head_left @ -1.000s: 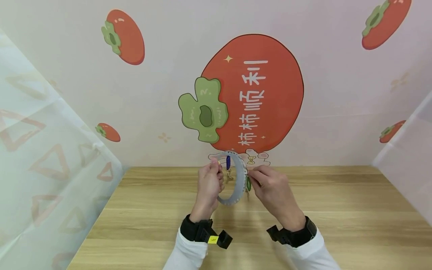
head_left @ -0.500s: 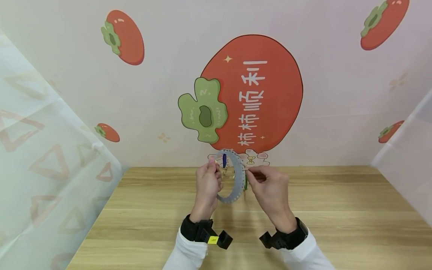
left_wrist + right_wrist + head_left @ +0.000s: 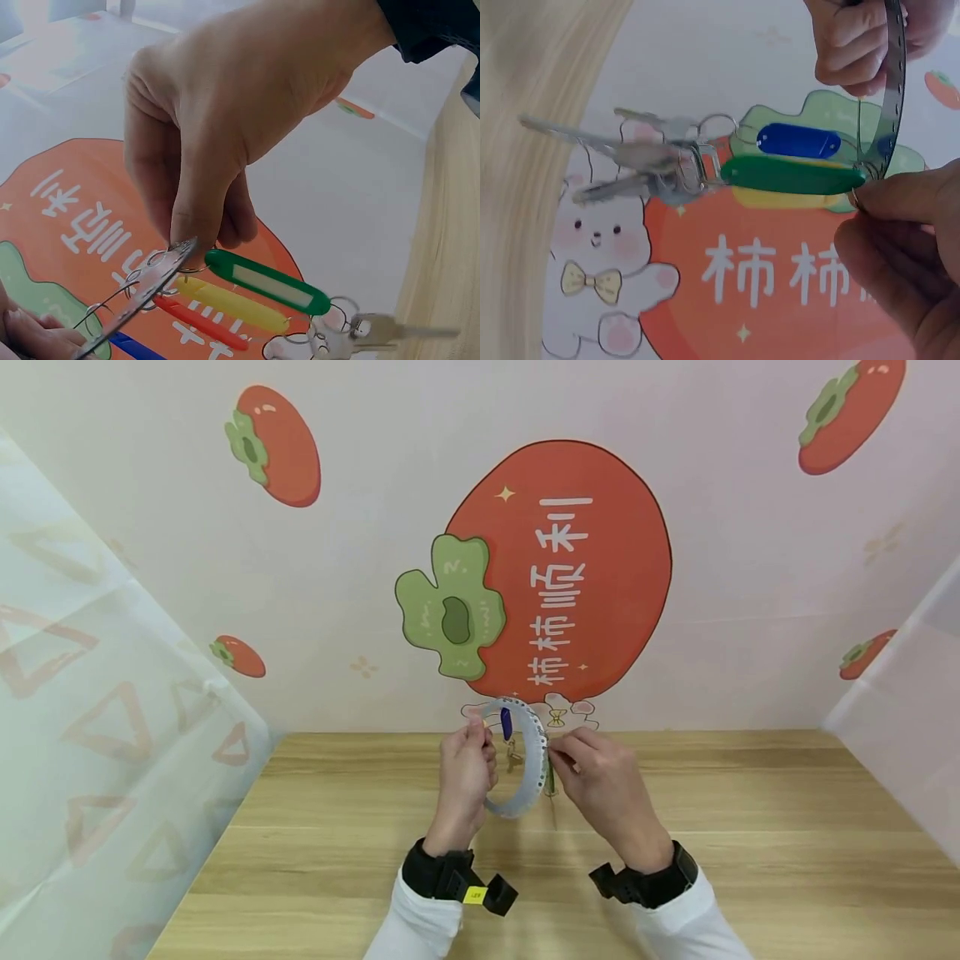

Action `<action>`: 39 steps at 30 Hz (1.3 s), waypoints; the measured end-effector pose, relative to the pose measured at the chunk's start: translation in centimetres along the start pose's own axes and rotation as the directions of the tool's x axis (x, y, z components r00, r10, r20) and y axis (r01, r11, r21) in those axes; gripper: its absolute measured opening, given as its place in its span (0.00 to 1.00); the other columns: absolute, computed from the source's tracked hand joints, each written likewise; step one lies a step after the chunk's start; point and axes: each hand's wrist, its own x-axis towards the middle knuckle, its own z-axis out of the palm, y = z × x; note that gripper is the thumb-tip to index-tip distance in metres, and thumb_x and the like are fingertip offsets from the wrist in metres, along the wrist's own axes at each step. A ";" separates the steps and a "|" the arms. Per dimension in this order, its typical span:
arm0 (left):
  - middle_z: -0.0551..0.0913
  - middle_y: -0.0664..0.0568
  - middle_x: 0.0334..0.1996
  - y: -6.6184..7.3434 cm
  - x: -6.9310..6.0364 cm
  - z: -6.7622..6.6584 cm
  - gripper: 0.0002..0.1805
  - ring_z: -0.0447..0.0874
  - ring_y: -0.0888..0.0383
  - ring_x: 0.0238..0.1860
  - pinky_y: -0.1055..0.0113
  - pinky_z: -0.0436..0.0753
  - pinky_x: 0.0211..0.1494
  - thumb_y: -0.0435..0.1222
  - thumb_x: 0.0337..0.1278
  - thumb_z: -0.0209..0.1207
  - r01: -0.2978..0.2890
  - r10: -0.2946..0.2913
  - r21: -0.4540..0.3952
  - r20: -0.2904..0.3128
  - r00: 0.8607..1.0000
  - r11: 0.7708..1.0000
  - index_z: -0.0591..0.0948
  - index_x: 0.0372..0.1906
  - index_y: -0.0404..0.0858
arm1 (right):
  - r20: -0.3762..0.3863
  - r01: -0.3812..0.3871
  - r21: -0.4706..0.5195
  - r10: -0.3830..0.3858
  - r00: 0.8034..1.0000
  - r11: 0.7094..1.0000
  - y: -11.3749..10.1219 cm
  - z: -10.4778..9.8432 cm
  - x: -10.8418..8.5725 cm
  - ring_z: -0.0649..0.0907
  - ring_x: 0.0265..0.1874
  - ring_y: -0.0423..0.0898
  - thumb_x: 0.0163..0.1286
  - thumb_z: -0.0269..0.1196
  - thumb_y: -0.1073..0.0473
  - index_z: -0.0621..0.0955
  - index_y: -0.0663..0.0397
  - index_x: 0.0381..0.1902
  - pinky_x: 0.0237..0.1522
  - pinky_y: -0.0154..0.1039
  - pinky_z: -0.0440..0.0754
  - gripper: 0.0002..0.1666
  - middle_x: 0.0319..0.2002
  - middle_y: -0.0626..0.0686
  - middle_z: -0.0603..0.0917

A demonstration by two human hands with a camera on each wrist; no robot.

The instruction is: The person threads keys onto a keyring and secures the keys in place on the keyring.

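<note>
My left hand (image 3: 463, 772) grips the left side of a translucent grey ring (image 3: 534, 768) with small holes along its edge, held up on its side above the table. At its right edge, my right hand (image 3: 611, 789) pinches the small metal ring of a green key tag (image 3: 791, 175). A yellow tag (image 3: 232, 304), a red tag (image 3: 202, 324) and a blue tag (image 3: 799, 141) also hang at the grey ring. Metal keys (image 3: 656, 150), partly blurred, dangle from the tags. Fingers hide how the green tag's metal ring meets the hole.
The wooden table (image 3: 337, 860) runs beneath both hands. Behind it stands a pale backdrop (image 3: 360, 527) printed with persimmons, and a patterned white sheet (image 3: 97, 718) slants along the left. Each wrist bears a black camera strap.
My right hand shifted slightly left with the grey ring, then back right. The grey ring has turned a little, and the hanging tags have swung. My left hand keeps its grip.
</note>
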 end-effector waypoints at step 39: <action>0.56 0.57 0.16 0.0 0.0 -0.2 0.22 0.52 0.64 0.14 0.73 0.54 0.19 0.41 0.84 0.37 -0.054 0.054 0.004 -0.030 0.998 0.999 0.68 0.29 0.35 | -0.087 -0.359 0.263 0.393 0.915 0.895 -1.2 1.1 -0.2 0.86 0.22 0.42 0.55 0.75 0.72 0.89 0.60 0.30 0.26 0.30 0.82 0.05 0.26 0.53 0.88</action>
